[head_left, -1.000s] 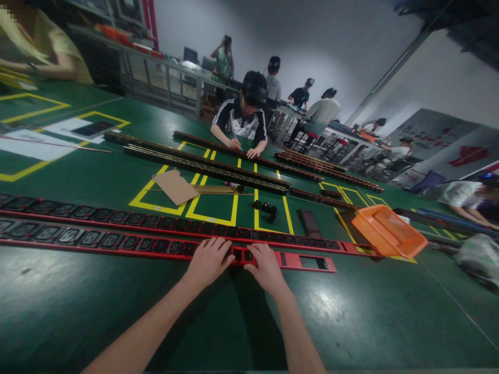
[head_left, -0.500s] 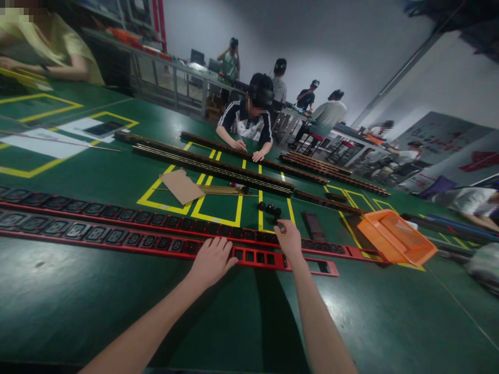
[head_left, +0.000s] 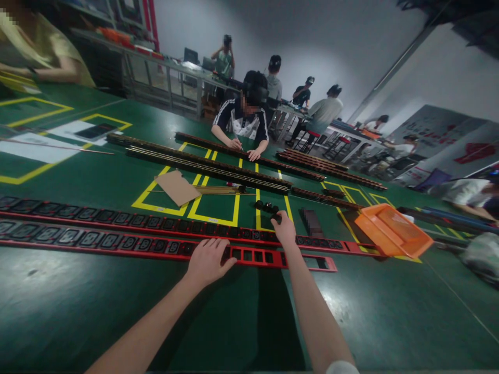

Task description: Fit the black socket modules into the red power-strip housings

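Note:
Two long red strips with rows of black power sockets lie side by side across the table. On the near strip (head_left: 128, 242), my left hand (head_left: 208, 259) lies with fingers laid across it and thumb stretched out, beside several square cut-outs without sockets. My right hand (head_left: 285, 228) reaches over the far strip (head_left: 202, 226), thumb and index finger apart, and nothing shows between them. Just beyond its fingertips is a small cluster of loose black sockets (head_left: 266, 206). A dark flat block (head_left: 311, 222) lies to the right of that hand.
An orange tray (head_left: 393, 228) stands at the right, by the far strip's end. Cardboard (head_left: 177, 188) and long dark rails (head_left: 206, 169) lie beyond the strips. Across the table (head_left: 241, 322) a co-worker (head_left: 241, 119) leans over a rail with a pen-like tool. Other people are farther back.
My right hand has moved forward, closer to the loose black sockets, and its thumb and index finger have spread. My left hand stays on the near strip. The view has shifted slightly.

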{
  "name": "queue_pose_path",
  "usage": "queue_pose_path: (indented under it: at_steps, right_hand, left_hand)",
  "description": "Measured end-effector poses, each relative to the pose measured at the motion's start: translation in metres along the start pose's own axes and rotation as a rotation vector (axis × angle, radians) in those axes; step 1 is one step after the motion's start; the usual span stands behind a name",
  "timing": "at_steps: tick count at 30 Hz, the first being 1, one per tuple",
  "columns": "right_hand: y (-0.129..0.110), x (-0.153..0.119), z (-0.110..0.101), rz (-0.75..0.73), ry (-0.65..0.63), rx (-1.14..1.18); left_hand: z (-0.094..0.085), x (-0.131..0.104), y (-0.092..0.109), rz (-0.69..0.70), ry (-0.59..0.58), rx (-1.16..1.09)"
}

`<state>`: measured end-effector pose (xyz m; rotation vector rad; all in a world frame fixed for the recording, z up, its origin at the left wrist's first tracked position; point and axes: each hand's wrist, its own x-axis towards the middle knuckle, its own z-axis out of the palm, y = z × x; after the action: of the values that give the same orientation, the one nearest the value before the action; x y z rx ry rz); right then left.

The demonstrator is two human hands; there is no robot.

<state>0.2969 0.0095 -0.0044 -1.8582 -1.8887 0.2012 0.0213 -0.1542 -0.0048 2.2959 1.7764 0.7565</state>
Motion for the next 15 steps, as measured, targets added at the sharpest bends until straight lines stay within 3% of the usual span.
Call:
queue_pose_path:
  at_steps: [15]
  right_hand:
    - [0.009,-0.002,-0.012,-0.073,0.138,0.434]
  left_hand:
    - [-0.005,0.001,0.001,0.036,-0.008,0.002]
